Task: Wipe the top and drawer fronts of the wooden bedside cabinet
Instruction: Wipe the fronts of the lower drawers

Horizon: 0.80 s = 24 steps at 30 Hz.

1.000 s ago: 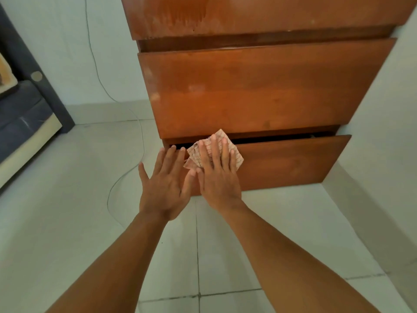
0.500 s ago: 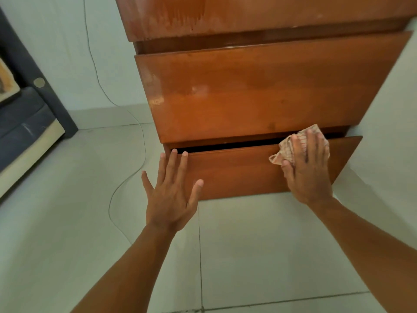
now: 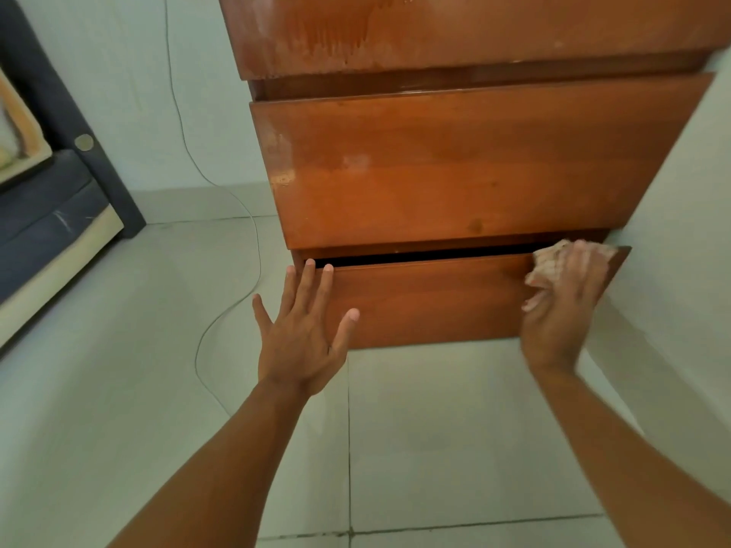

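Observation:
The wooden bedside cabinet [image 3: 455, 164] fills the upper middle of the view, seen from above with three drawer fronts. The bottom drawer [image 3: 427, 298] stands slightly ajar, a dark gap along its top edge. My right hand [image 3: 561, 310] presses a pale patterned cloth [image 3: 550, 265] flat against the right end of that drawer front; this hand is blurred. My left hand [image 3: 304, 330] lies open, fingers spread, against the drawer's left end, fingertips at its top edge.
A thin grey cable [image 3: 221, 318] runs down the wall and loops over the pale tiled floor [image 3: 435, 448] left of the cabinet. A dark bed frame with a mattress [image 3: 43, 215] stands at far left. A white wall [image 3: 680, 239] abuts the cabinet's right side.
My right hand has slid the cloth along the bottom drawer front from its left part to its right end. My left hand stayed at the left end, fingers spread wider.

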Motion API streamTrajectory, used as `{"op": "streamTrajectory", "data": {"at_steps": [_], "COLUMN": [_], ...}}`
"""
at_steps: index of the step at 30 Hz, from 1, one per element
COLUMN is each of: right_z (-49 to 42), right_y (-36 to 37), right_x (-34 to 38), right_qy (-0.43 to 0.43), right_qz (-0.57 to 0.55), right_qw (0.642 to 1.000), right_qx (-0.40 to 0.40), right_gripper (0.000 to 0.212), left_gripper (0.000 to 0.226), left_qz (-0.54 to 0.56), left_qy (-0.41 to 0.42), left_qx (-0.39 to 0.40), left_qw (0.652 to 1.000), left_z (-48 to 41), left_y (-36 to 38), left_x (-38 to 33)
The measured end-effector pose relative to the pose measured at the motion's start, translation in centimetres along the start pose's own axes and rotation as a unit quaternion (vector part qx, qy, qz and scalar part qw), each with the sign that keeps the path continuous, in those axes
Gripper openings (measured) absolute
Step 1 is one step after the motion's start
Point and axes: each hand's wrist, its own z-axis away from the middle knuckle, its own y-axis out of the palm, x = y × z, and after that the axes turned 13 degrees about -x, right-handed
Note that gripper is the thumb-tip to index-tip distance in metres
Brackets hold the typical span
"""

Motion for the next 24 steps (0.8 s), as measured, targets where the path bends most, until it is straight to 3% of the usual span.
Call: {"op": "streamTrajectory", "data": {"at_steps": [4, 7, 10, 14, 18, 24], "right_z": [9.7, 13.5, 13.9, 12.9, 9.9, 4.3], "right_y": [2.5, 5.7, 7.9, 7.8, 6.2, 2.8], "right_x": [8.1, 12.7, 13.5, 8.3, 1.3, -6.5], "right_qy": [-0.079, -0.216, -0.233, -0.261, -0.186, -0.179], "right_qz": [-0.032, -0.018, 0.026, 0.044, 0.116, 0.164], "right_qw": [0.983, 0.945, 0.929, 0.925, 0.950, 0.947], "right_qx": [0.164, 0.245, 0.285, 0.271, 0.221, 0.211], "right_gripper": [0.083, 0.074, 0.070, 0.065, 0.069, 0.079], "left_gripper": [0.083, 0.083, 0.085, 0.084, 0.083, 0.082], "left_qz": [0.017, 0.017, 0.012, 0.013, 0.014, 0.011], "left_qy": [-0.002, 0.003, 0.009, 0.004, 0.003, -0.005], "left_qx": [0.007, 0.004, -0.002, -0.011, -0.026, -0.042], "left_qw": [1.000, 1.000, 1.000, 1.000, 1.000, 0.999], "left_z": [-0.1, -0.1, -0.2, -0.3, -0.1, -0.1], "left_y": [-0.5, -0.3, -0.3, -0.1, 0.3, 1.1], "left_x": [0.1, 0.2, 0.3, 0.4, 0.0, -0.5]}}
